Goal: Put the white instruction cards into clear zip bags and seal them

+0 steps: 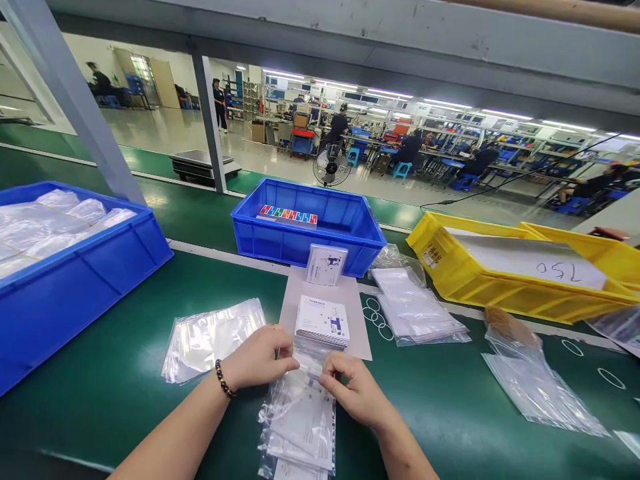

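My left hand (264, 359), below a wrist with a dark beaded bracelet (225, 379), pinches the upper left edge of a clear plastic bag (309, 365). Fingers of my right hand (353, 387) are closed at the bag's right edge. Below them, bagged white printed booklets (303, 423) overlap in a pile toward me. Just beyond my hands lies a stack of white booklets (323, 319) with a purple print, on a grey sheet (360, 333). Another booklet stack (326, 265) stands against the blue bin. Flat clear bags (215, 340) lie fanned left of my left hand.
A blue bin (310, 243) stands ahead, and a larger blue bin (90, 273) full of plastic bags is at left. Yellow bins (465, 283) sit at right. Packs of clear bags (420, 310) and white rings (377, 319) lie nearer. A metal post (209, 127) rises behind.
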### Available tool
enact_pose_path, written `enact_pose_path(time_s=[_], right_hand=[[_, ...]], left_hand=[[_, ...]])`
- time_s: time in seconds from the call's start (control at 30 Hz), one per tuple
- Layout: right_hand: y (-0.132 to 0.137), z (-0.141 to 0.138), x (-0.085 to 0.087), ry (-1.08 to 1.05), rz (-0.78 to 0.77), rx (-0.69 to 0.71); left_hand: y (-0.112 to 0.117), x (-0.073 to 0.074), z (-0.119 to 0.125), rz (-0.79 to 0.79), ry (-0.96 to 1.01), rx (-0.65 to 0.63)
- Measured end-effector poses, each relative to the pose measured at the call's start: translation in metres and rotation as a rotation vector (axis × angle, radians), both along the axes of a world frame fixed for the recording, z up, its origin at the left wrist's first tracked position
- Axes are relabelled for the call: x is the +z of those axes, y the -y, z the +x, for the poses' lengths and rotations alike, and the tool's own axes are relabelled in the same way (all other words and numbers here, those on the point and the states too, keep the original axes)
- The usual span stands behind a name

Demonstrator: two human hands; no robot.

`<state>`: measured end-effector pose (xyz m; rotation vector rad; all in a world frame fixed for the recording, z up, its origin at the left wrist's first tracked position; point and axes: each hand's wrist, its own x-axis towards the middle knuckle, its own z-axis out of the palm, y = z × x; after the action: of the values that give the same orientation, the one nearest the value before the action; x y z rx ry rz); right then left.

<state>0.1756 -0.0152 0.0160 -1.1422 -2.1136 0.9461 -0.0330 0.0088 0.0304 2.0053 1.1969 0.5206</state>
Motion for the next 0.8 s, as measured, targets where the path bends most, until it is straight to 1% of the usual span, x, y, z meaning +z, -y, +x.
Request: enact_pose_path(time_s=[0.07, 0.13, 0.17, 0.2, 0.23, 0.3, 0.37, 0.4, 0.47, 0.57, 0.63, 0.67, 0.73, 0.8], right_hand=[[-0.002, 0.004, -0.005, -0.033, 0.161, -0.093], [-0.007, 0.007, -0.016, -0.022, 0.317, -0.263], [-0.01, 0.009, -0.022, 0.004, 0.354, -0.352], [-0.014, 0.011, -0.029, 0.033, 0.347, -0.424], [-0.018, 0.012, -0.035, 0.054, 0.296, -0.468], [-0.026, 0.015, -0.045, 0.041, 0.121, -0.488], [-0.03, 0.016, -0.049, -0.042, -0.031, -0.491], [-0.031, 0.016, -0.049, -0.094, -0.073, -0.512], [-0.031, 0.016, -0.045, -0.192, -0.08, -0.598], [-0.026, 0.015, -0.035, -0.353, 0.002, -0.764], [-0.022, 0.015, -0.03, -0.503, 0.006, -0.823], [-0.021, 0.014, -0.027, -0.578, -0.025, -0.822], [-0.019, 0.014, -0.024, -0.686, -0.117, -0.769], [-0.019, 0.015, -0.022, -0.7, -0.167, -0.705]], left_hand=[[0.0, 0.0, 0.0, -0.106, 0.035, -0.023], [0.0, -0.002, 0.001, -0.185, 0.083, -0.042], [0.0, -0.004, 0.002, -0.214, 0.11, -0.046], [0.0, -0.006, 0.003, -0.237, 0.141, -0.051], [0.0, -0.008, 0.004, -0.259, 0.172, -0.055], [0.0, -0.011, 0.004, -0.3, 0.227, -0.056], [-0.001, -0.013, 0.004, -0.321, 0.265, -0.05], [-0.001, -0.014, 0.004, -0.323, 0.277, -0.047], [-0.001, -0.014, 0.005, -0.315, 0.286, -0.046], [0.0, -0.015, 0.008, -0.299, 0.282, -0.055], [0.0, -0.017, 0.01, -0.282, 0.28, -0.063], [0.0, -0.017, 0.01, -0.274, 0.288, -0.064], [0.0, -0.018, 0.011, -0.273, 0.324, -0.052], [-0.001, -0.018, 0.011, -0.282, 0.373, -0.026]])
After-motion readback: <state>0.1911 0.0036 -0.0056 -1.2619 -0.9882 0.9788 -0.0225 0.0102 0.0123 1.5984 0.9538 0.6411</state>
